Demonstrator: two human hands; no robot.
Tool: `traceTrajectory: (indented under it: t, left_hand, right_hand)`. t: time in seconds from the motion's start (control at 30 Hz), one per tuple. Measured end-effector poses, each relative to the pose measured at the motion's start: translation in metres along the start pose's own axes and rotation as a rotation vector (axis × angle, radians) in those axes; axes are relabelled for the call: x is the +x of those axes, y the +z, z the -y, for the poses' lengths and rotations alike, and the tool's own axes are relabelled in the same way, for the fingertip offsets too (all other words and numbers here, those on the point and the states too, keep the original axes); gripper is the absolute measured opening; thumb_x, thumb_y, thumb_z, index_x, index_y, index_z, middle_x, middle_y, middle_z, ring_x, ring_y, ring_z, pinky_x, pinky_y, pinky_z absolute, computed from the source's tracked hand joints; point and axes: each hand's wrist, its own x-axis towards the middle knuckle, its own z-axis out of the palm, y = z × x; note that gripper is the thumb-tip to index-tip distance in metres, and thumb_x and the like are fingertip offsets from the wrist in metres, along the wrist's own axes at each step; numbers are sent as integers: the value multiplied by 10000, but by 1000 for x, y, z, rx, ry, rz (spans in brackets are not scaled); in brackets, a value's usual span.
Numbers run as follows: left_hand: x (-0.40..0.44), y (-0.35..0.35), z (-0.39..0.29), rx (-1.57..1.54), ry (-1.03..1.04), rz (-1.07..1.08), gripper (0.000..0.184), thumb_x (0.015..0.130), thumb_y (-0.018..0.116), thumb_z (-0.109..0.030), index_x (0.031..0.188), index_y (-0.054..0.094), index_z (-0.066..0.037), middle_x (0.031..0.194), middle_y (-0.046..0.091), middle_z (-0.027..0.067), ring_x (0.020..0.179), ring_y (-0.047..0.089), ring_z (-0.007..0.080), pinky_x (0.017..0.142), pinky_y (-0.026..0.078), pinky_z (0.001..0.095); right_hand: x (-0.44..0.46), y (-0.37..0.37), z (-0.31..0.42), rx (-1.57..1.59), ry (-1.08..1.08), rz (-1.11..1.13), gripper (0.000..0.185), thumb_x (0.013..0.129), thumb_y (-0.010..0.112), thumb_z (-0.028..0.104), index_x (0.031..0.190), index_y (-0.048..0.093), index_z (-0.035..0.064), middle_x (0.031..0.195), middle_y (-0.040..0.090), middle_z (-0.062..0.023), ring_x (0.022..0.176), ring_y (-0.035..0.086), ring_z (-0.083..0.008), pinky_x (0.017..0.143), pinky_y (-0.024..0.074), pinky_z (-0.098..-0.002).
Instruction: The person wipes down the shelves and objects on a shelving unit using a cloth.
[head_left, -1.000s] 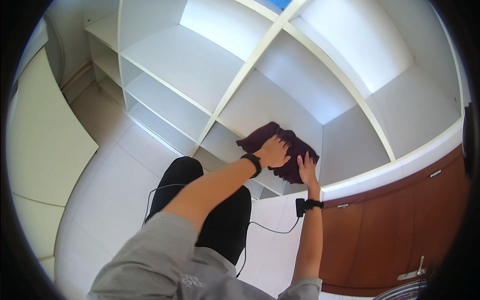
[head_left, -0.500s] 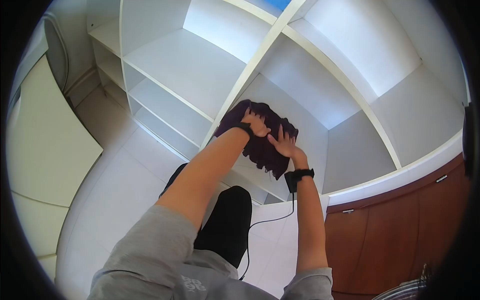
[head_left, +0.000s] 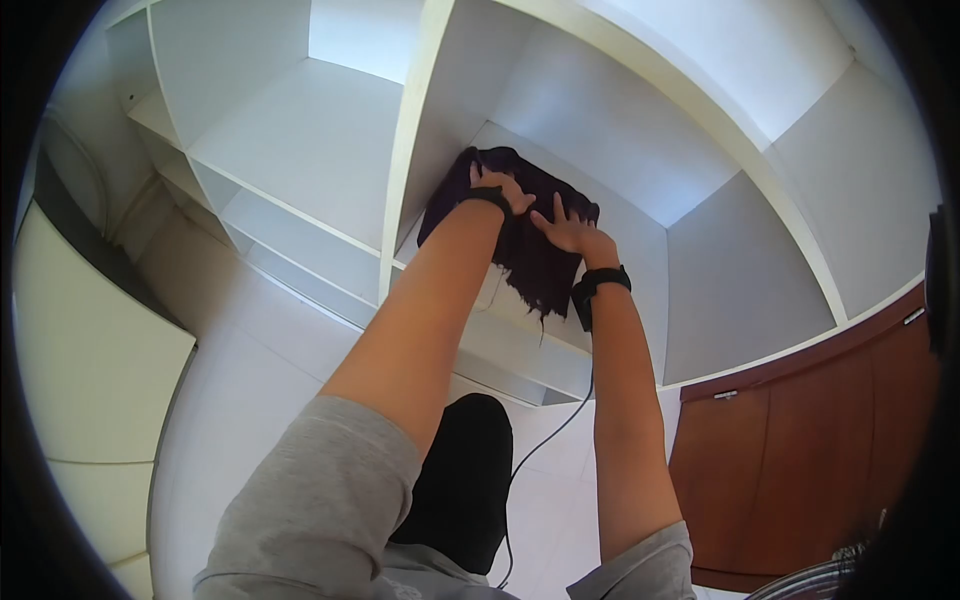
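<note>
From where I stand, a dark purple piece of cloth with a ragged, fringed edge [head_left: 548, 272] lies in a white, box-shaped shelf compartment [head_left: 628, 268], towards its left side. The cloth is near the white upright divider [head_left: 452, 120]; I can't tell whether they touch. Its fringed side faces the compartment's front, a few loose threads trailing from it.

The person's left hand [head_left: 503, 190] rests palm down on the upper left of the cloth, its fingers a little apart. The right hand [head_left: 578, 235] is on the right part, fingers fanned wide. Neither looks curled around the fabric, though I can't see whether a fingertip catches a fold.

To handle this well, I'd keep both palms light and level, so the layers slide together rather than bunch up. The pressure is best shared evenly, smoothing outward from the middle, with the loose threads tucked in from the front. The black, boxy wristband [head_left: 598, 285] on the right wrist and its thin grey cable [head_left: 545, 437] should be kept clear of that fringe, which could snag.
</note>
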Motion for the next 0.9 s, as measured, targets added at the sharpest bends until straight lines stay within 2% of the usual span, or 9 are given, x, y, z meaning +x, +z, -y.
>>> traceTrajectory:
  t: [0.17,0.6,0.67,0.77,0.9]
  left_hand:
    - [15,-7,-3,11,-4,23,841,934,439,-642,1544,330,-74,1584,331,185,1503,197,387,1212,44,573]
    - [38,1,-2,-2,6,-46,860,940,423,-643,1554,291,-56,1577,341,190,1510,180,378,1213,27,573]
    - [44,5,0,6,19,-76,865,938,422,-643,1551,292,-47,1578,340,189,1509,183,383,1212,22,573]
    - [43,-12,-2,36,35,138,882,930,421,-651,1546,298,-32,1576,344,193,1504,186,398,1210,18,578]
    - [36,7,-1,31,58,-119,871,928,421,-638,1542,311,-31,1585,323,201,1503,178,411,1208,11,575]
  right_hand:
    - [17,-5,-1,27,16,-24,950,903,240,805,1608,-1,214,1654,50,-199,1525,16,-403,1231,49,-501]
    - [46,-5,-6,67,38,-70,946,906,244,800,1608,18,210,1660,39,-180,1531,-15,-383,1232,33,-500]
    - [48,-3,-6,58,31,-89,945,906,242,800,1609,24,207,1655,73,-190,1528,23,-393,1230,33,-504]
    - [48,0,-5,60,19,-112,938,910,237,798,1610,51,202,1644,132,-203,1519,89,-409,1226,45,-515]
    - [36,11,2,30,27,-276,876,943,245,742,1605,147,177,1624,236,-186,1494,199,-419,1208,95,-553]
